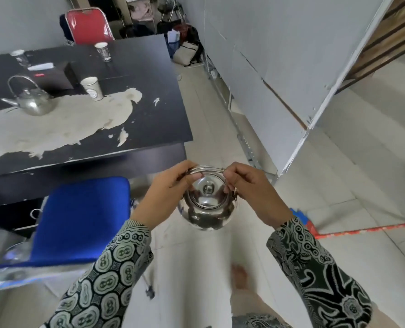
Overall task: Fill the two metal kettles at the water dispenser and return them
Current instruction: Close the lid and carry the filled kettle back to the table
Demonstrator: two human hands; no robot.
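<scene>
A shiny metal kettle with its lid on hangs over the tiled floor in front of me. My left hand grips the left side of its wire handle. My right hand grips the handle's right side. A second metal kettle stands on the black table at the left, its handle upright and its spout pointing left. No water dispenser is in view.
Paper cups and a black box stand on the table. A blue chair is at the lower left, a red chair behind the table. Bags lie along the grey wall at the far end of the aisle.
</scene>
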